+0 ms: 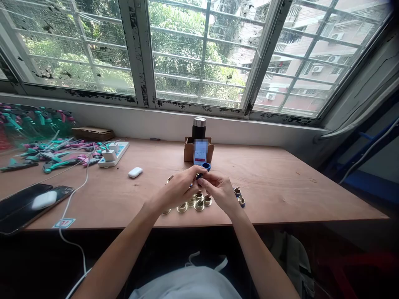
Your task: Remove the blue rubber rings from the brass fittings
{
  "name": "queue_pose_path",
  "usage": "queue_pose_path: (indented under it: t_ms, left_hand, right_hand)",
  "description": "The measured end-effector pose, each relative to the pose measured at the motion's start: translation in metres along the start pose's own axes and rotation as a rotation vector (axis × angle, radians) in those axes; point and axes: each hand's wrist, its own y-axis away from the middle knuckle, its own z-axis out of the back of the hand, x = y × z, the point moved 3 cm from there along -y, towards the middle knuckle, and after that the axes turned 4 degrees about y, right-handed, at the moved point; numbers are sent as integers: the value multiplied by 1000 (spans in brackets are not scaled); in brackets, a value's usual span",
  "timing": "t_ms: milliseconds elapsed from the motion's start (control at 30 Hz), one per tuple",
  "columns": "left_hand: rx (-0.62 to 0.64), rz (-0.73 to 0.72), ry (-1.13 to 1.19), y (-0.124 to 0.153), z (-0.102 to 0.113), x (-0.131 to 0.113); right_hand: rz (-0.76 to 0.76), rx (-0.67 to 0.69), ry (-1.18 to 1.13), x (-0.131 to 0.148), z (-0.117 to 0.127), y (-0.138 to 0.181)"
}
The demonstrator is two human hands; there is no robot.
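Observation:
In front of me, above the table, my left hand (179, 185) and my right hand (220, 190) meet with fingers pinched together. Between their fingertips is a small blue ring-shaped part (206, 166), its round opening facing up. More blue shows lower down, partly covered by the fingers. Beneath the hands lie several gold-coloured metal rings (199, 205), some hidden by my left hand. Just right of my right hand, blue parts with gold rings (241, 202) rest on the wood.
A phone (200, 153) leans on a cardboard box (188, 150), with a black bottle (198, 131) behind. Leftward are a white earbud case (135, 172), a power strip (120, 153), cables, a dark tablet-like device (18, 207) and a pile of teal and pink tools (56, 155).

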Motion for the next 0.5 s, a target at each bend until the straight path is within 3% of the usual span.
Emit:
queue_pose_path:
  t_ms: [200, 333, 500]
  left_hand:
    - [-6, 18, 82, 1, 3, -4]
    - [-29, 90, 181, 0, 5, -2]
    - [48, 180, 192, -1, 5, 3]
  right_hand:
    - [46, -23, 62, 1, 5, 1]
    - [126, -64, 220, 5, 5, 3]
    - [225, -70, 387, 11, 0, 4]
